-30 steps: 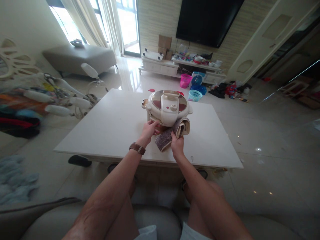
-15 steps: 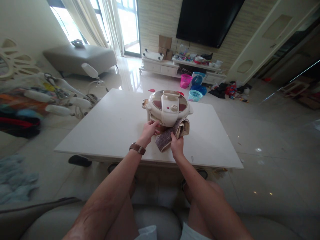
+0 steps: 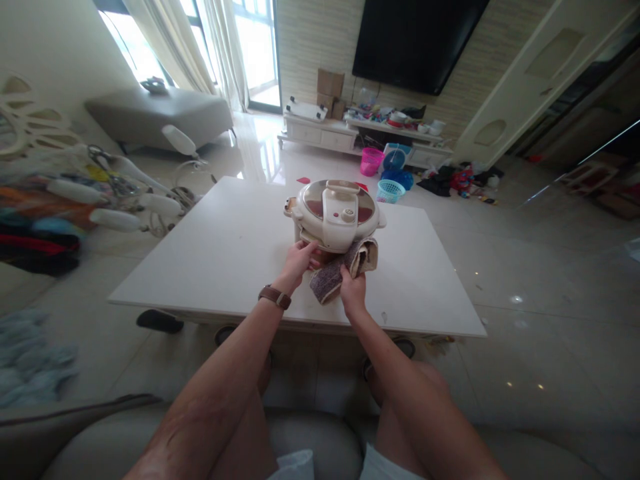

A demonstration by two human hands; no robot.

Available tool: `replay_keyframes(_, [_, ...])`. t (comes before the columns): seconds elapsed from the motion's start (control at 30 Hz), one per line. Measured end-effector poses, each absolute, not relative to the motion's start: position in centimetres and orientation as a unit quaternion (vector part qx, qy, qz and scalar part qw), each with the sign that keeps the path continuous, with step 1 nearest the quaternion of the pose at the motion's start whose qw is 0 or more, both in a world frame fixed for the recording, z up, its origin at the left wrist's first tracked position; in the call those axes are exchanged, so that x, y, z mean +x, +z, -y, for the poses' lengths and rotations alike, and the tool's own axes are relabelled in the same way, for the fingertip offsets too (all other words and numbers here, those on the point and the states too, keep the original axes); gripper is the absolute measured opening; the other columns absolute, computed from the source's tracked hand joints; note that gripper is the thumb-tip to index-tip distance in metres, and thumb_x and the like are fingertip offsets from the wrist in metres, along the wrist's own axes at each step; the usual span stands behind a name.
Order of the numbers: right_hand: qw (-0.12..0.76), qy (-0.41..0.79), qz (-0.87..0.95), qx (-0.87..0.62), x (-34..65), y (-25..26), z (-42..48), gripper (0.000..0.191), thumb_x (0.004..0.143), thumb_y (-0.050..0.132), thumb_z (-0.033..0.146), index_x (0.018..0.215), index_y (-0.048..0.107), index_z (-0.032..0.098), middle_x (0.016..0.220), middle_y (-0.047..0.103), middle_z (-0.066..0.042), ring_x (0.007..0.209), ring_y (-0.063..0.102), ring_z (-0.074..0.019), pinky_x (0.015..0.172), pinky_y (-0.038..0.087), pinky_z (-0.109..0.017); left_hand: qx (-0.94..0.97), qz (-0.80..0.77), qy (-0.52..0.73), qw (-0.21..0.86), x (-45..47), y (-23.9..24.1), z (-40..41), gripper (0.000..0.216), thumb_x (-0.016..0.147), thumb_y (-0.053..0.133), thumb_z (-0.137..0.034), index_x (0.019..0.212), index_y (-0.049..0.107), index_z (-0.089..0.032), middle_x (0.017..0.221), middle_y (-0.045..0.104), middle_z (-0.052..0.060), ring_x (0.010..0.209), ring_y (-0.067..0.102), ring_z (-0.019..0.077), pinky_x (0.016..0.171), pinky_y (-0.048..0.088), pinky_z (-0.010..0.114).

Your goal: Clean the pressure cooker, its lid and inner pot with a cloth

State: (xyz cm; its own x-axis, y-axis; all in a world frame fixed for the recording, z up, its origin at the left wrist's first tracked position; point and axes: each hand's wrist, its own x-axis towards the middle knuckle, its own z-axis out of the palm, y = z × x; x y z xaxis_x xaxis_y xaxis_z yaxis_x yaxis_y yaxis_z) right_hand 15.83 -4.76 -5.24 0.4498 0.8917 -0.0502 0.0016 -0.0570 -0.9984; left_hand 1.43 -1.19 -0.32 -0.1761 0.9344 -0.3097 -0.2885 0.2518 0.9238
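A cream electric cooker [image 3: 339,223] with a see-through lid, a knob and a top handle stands on the white table [image 3: 210,247]. At its front left lower edge, my left hand [image 3: 300,259] is closed, thumb and fingers gripping the rim; the fingertips are partly hidden. My right hand [image 3: 353,288] is wrapped round a folded brown towel [image 3: 331,279] with a pale underside. That towel lies against the cooker's front right and covers part of its base. A brown watch strap [image 3: 275,297] circles my left wrist.
Beyond the table, a pink basket [image 3: 371,161] and a light blue basket [image 3: 390,191] stand on the floor before a cluttered white TV cabinet [image 3: 310,133]. To the left are a lamp with several white shades [image 3: 117,220] and a grey bench [image 3: 160,115].
My right hand and the towel have shifted very slightly to the left. The cooker and my left hand stay where they were.
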Motion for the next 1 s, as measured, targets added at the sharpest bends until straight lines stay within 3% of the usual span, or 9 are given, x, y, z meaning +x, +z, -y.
replay_keyframes(1.0, [0.579,0.391,0.362,-0.617,15.7,-6.4,4.6,0.042,0.078,0.072,0.041,0.113,0.071,0.018,0.12,0.08,-0.014,0.12,0.073,-0.031,0.109,0.053,-0.044,0.293,-0.549,0.536,0.571,1.6,-0.2,1.2,0.019,0.098,0.07,-0.026,0.086,0.059,-0.016,0.076,0.072,0.0,0.039,0.056,0.0056,0.037,0.033,0.019])
